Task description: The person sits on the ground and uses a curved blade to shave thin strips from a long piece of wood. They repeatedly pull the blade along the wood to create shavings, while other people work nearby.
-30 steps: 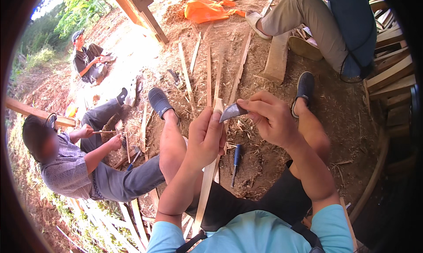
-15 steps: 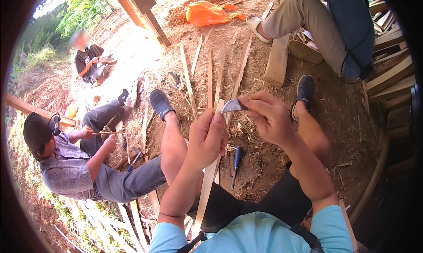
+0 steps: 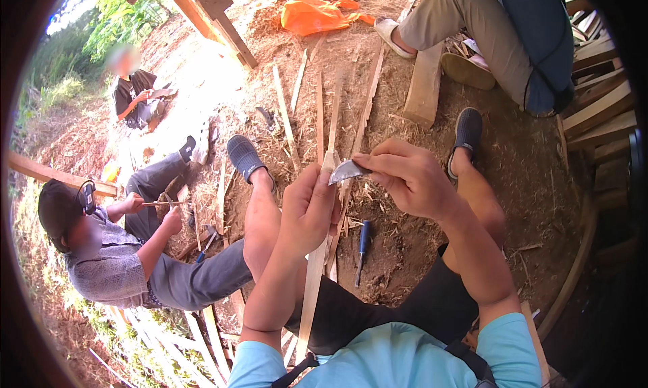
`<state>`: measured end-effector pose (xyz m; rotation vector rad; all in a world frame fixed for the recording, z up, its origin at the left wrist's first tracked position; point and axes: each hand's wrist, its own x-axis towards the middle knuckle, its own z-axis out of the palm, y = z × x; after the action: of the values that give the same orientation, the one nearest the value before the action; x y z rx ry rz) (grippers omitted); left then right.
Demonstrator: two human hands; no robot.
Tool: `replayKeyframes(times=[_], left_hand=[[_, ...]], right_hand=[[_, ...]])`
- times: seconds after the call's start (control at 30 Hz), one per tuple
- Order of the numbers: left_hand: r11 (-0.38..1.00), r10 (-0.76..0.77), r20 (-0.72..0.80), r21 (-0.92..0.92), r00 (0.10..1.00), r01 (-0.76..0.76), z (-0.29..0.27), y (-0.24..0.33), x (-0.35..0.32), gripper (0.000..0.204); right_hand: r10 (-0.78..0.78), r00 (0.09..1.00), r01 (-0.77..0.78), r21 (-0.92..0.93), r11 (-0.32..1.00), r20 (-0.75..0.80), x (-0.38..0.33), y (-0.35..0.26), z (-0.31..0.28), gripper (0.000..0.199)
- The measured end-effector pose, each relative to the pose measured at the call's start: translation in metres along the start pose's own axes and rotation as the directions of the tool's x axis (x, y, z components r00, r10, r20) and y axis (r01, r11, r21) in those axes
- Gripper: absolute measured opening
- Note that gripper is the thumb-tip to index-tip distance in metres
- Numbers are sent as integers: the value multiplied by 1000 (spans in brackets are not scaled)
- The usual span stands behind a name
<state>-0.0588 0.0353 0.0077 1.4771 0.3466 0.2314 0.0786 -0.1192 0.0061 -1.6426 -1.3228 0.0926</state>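
A long pale wooden strip [image 3: 311,297] slants from my lap up between my knees, its upper end tapering. My left hand [image 3: 305,209] is closed round it just below that end. Between the thumb and fingers of my right hand [image 3: 410,184] is a small curved knife [image 3: 346,172]. Its grey blade lies across the strip beside my left thumb; whether its edge bites into the wood I cannot tell. My right fingers hide most of the knife's handle.
A blue-handled tool [image 3: 364,243] lies on the soil between my legs. Several wooden strips [image 3: 286,121], a thick beam [image 3: 424,91] and an orange bag [image 3: 314,16] lie ahead. One co-worker [image 3: 108,263] sits close on my left, another [image 3: 486,37] at upper right. Stacked wood [image 3: 601,114] stands right.
My right hand has shifted slightly left, and the blade now lies further over the strip, near my left thumb. My left hand keeps its hold and has moved a little left.
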Motion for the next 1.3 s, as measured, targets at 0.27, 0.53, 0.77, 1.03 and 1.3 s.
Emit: replayKeyframes(times=[0.27, 0.53, 0.77, 1.03, 1.3], left_hand=[[1000, -9, -14, 25, 1000, 9, 1, 2, 1, 27], [990, 79, -45, 123, 996, -73, 7, 0, -4, 24], [982, 124, -66, 154, 990, -113, 6, 2, -6, 25], [981, 93, -118, 179, 989, -71, 7, 6, -4, 24], [993, -4, -61, 119, 998, 12, 9, 4, -4, 25]], right_hand=[[20, 1000, -20, -12, 1000, -3, 0, -1, -4, 29], [38, 996, -48, -107, 993, -86, -5, -2, -2, 32], [31, 979, -79, -233, 969, -201, -7, -8, 6, 37], [104, 943, -188, -251, 949, -315, -5, -17, 20, 38], [36, 911, -154, -256, 954, -411, 11, 9, -8, 28]])
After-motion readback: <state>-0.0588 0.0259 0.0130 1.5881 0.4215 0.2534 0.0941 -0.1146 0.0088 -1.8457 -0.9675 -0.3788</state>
